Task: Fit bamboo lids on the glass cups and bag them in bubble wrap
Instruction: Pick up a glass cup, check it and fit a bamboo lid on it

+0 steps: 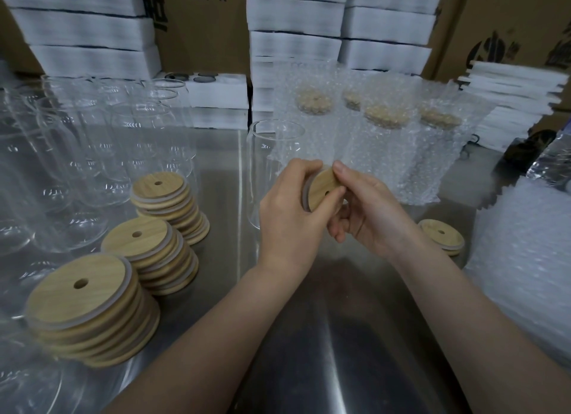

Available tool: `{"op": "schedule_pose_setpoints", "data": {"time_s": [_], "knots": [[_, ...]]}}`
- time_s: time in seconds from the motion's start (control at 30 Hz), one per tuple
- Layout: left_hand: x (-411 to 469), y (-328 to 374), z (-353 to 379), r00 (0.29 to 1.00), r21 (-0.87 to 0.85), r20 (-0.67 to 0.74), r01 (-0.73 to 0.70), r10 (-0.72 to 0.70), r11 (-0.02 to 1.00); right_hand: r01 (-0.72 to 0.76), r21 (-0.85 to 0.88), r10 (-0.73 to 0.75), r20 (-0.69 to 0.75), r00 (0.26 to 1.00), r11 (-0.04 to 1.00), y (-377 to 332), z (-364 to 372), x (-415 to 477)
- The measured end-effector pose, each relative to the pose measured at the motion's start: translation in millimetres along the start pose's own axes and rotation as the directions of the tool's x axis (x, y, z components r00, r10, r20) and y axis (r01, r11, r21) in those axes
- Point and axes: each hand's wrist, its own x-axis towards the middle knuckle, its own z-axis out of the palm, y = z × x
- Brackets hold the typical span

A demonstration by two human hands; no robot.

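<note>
Both hands hold one round bamboo lid [323, 187] with a straw hole, tilted on edge above the steel table. My left hand [290, 209] grips its left rim and my right hand [364, 209] pinches its right rim. An open glass cup [272, 154] stands upright just behind my left hand. Three stacks of bamboo lids [160, 203] [148, 253] [89, 308] sit at the left. Several lidded cups in bubble wrap bags [383, 141] stand behind my hands. A short pile of lids [441, 235] lies to the right.
Several empty glass cups [71, 154] crowd the far left of the steel table [309, 336]. A pile of bubble wrap bags [525, 259] lies at the right edge. White foam trays [296, 27] and cardboard boxes [200, 21] stand stacked along the back.
</note>
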Motion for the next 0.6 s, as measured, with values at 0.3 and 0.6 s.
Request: {"op": "schedule_pose_setpoints", "data": {"time_s": [0.3,0.6], "knots": [[3.5,-2.9,-2.0,0.977,0.091,-0.04,-0.206,0.211,0.974,-0.13,0.061,0.115,0.207,0.971,0.99,-1.3,10.3,0.0],[1.4,-0.4,-5.5,0.95,0.23,-0.09,-0.271,0.298,0.935,-0.151,0.097,0.121,0.266,0.957,0.984,-4.0,6.5,0.3]]}}
